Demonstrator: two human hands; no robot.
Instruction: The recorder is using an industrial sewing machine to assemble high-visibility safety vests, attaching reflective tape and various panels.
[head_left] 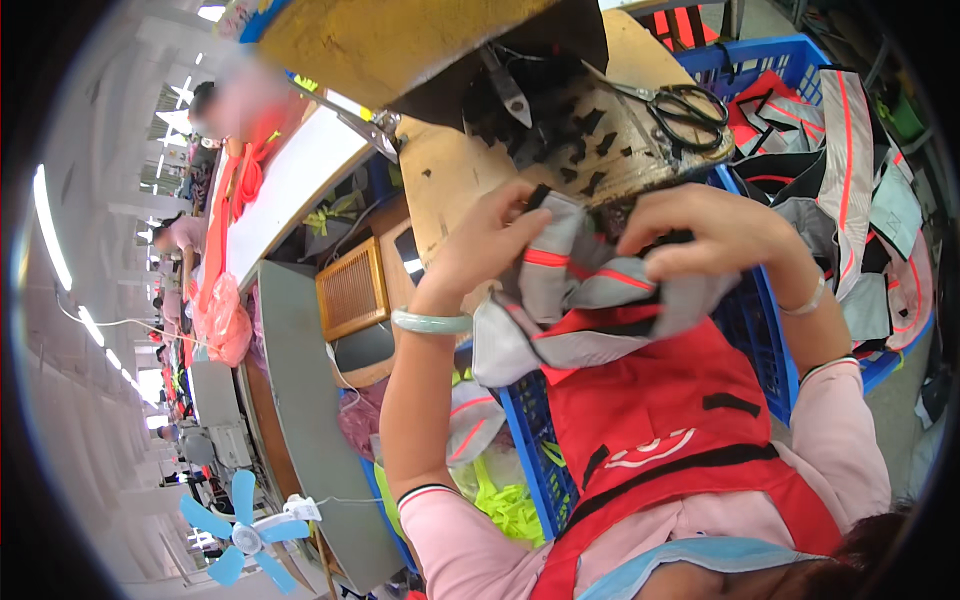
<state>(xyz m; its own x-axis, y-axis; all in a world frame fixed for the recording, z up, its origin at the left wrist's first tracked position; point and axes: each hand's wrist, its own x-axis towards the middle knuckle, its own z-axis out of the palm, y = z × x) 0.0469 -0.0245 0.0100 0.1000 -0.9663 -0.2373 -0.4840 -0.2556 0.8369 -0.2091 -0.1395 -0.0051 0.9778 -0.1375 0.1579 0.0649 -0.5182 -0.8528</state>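
My left hand (490, 240) and my right hand (715, 230) both grip a grey fabric piece with red and black trim (580, 300), held up in front of my red apron. The left hand pinches its upper left edge near a black tab; the right hand clutches its upper right part. A pale green bangle (430, 321) circles my left wrist, and a thin bracelet (805, 300) is on my right wrist. Just beyond my hands lies a worn work board (600, 140) strewn with small black fabric scraps.
Black-handled scissors (690, 112) rest on the board's right side. A blue plastic crate (760, 340) at right holds more grey and red fabric pieces (850, 170). A small blue fan (240, 530) stands lower left. Other workers (235, 100) sit along tables at left.
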